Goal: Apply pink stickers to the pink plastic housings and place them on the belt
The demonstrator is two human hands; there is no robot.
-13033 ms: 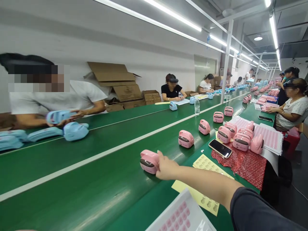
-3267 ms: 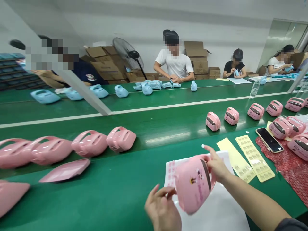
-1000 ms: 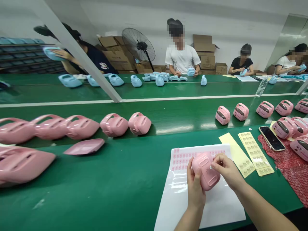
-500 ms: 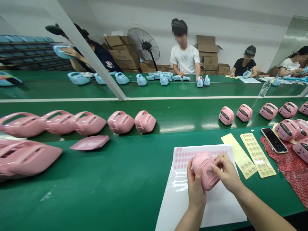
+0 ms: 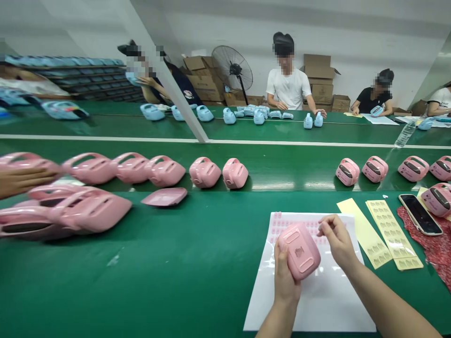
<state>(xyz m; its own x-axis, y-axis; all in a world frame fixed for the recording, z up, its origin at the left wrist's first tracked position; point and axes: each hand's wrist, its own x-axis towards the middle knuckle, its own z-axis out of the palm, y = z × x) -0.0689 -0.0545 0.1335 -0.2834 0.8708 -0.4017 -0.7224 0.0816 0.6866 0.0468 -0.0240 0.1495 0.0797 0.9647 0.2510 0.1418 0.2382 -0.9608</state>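
Note:
My left hand (image 5: 286, 277) is wrapped round a pink plastic casing (image 5: 303, 249), its flat side with two raised bars and a small dark printed mark facing me. Just right of the casing, and apart from it, my right hand (image 5: 337, 241) has thumb and forefinger pinched together. Anything between those fingertips is too small to make out. Both hands are above a white sheet (image 5: 327, 305) lying on the green table. Rows of small pink stickers (image 5: 291, 223) run along the sheet's far end, partly hidden by the casing and my right hand.
Yellow sticker strips (image 5: 394, 234) and a phone (image 5: 421, 214) on red bubble wrap (image 5: 410, 225) lie to the right. Pink casings (image 5: 235, 173) line the far strip. More pink casings (image 5: 91, 211) and a pink panel (image 5: 165, 197) are left. Another person's hand (image 5: 26, 180) reaches in there.
My right hand has left the casing's surface and moved up and right. My left hand keeps hold of the casing. Another person's hand has appeared at the left; the view has swung left.

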